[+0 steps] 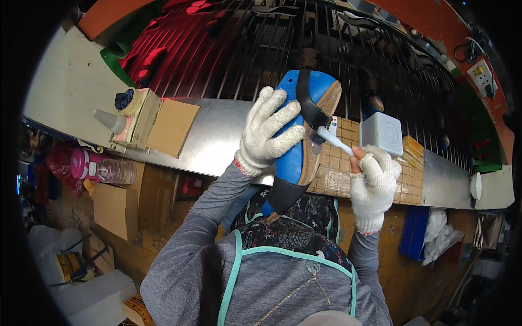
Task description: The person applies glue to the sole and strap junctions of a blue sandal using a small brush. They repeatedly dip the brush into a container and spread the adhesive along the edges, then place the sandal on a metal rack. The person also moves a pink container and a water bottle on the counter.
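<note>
The blue shoe form (288, 164), with its cork sole (311, 156), runs from far to near over the near edge of the metal bench (209, 130), cork side turned right; whether the bench bears any weight, I cannot tell. The brush (337, 142) meets the cork just near of the far black strap (314, 112). I judge the step in hand to be brushing the cork edge; the next move, as I read it, calls for a light stroke along it, clear of both that strap and the near black strap (285, 196). The gloved left hand (265, 133) clamps the form from the left, fingers parted across its blue face, thumb hidden from me. The gloved right hand (375, 179), bare fingertips showing, pinches the brush handle, thumb and forefinger together on it, over the cardboard mat (329, 182). Beyond that hand stands a white container (380, 136); farther lies a barred rack (209, 62).
</note>
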### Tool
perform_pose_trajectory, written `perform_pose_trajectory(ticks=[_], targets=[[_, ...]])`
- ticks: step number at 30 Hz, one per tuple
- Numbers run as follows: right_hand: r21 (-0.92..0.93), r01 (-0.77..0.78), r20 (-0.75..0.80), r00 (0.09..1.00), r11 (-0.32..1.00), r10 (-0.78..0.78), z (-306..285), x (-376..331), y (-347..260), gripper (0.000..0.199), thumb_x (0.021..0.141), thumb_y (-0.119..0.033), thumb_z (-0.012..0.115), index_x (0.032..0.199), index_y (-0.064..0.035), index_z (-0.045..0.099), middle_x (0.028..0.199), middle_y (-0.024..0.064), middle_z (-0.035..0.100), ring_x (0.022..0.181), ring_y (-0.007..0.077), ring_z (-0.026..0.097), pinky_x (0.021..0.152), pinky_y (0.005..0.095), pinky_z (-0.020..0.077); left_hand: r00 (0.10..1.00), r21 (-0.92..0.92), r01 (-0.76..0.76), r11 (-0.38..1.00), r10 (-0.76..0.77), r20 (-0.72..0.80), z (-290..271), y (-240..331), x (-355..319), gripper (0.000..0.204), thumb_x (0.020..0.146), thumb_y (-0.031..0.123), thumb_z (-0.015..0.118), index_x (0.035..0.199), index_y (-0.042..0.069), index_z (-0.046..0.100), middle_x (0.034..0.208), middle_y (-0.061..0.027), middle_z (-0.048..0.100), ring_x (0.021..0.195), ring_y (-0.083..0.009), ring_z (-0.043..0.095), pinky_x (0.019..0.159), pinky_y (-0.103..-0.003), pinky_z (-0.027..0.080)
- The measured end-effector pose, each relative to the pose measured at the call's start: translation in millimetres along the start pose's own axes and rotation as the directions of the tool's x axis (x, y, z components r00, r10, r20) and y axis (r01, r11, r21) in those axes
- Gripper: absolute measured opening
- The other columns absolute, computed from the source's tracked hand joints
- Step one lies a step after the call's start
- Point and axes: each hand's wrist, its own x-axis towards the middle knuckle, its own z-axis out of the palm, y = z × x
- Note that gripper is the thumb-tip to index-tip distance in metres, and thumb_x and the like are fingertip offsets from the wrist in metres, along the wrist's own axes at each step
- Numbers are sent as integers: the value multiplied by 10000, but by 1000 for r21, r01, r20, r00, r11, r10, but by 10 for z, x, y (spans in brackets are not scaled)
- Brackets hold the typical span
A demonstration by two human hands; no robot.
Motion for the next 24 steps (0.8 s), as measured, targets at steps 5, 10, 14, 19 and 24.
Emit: perform_pose_trajectory(ticks=[5,10,14,19,24], targets=[[-177,89,-91,990,980,-107,27,44,-39,338,701,-72,792,1035,-118,775,979,52,701,870,213,634,800,378,371,998,55,-47,997,45,40,-22,-13,25,417,726,142,773,1095,228,599,1239,-123,624,1203,-396,584,1013,-645,462],[-173,61,-112,990,983,-81,90,44,-17,386,674,-17,823,1047,-108,780,1043,65,708,965,236,621,878,374,408,998,73,-42,996,38,50,3,-40,68,420,711,140,775,1085,232,608,1202,-111,632,1165,-383,601,974,-628,482],[-69,98,-114,988,993,-106,139,126,86,298,724,-87,793,1020,-117,778,973,47,697,878,213,630,812,361,385,999,84,-25,996,21,48,17,-59,84,422,707,145,785,1084,231,617,1203,-107,635,1153,-385,611,985,-625,480],[155,11,70,997,988,-22,81,205,212,226,770,-121,788,996,-106,774,938,45,679,878,225,622,815,355,395,1000,44,26,999,-27,15,58,-72,54,404,733,141,786,1090,227,617,1241,-120,637,1199,-393,605,1024,-624,465],[231,-104,195,979,967,59,69,138,278,166,800,-132,775,959,-87,767,946,52,675,860,229,597,787,342,423,998,19,59,998,-59,-15,129,-80,-7,409,734,143,788,1099,209,616,1263,-142,632,1202,-401,609,1030,-627,459]])
